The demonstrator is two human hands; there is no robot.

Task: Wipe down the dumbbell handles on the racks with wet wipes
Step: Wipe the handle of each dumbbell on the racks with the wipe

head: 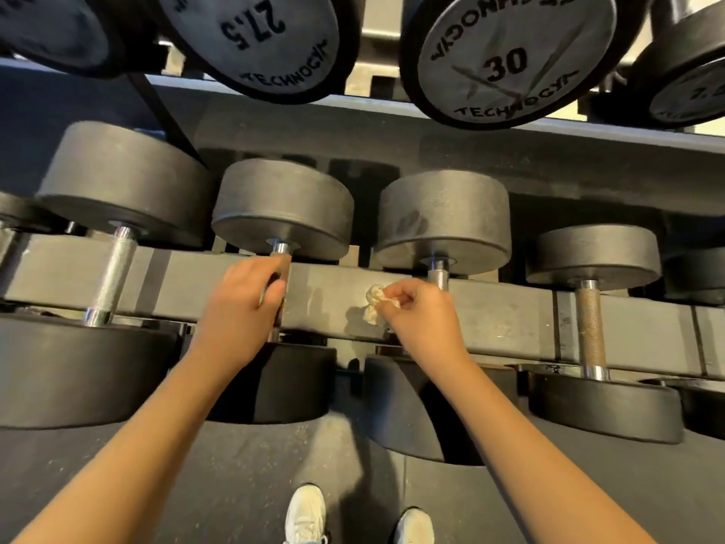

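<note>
Several black dumbbells lie across the lower rack rail [333,292]. My left hand [243,308] grips the metal handle [281,249] of the second dumbbell from the left, hiding most of it. My right hand [419,312] pinches a crumpled, off-white wet wipe [374,304] just left of the third dumbbell's handle [438,274]; whether the wipe touches that handle I cannot tell. The knurled handle [113,272] at far left and the rust-toned handle [590,327] at right are bare.
An upper rack tier holds big dumbbells marked 27.5 [255,37] and 30 [510,56], overhanging the lower row. Dark rubber floor [235,465] lies below, with my white shoes [306,512] at the bottom centre.
</note>
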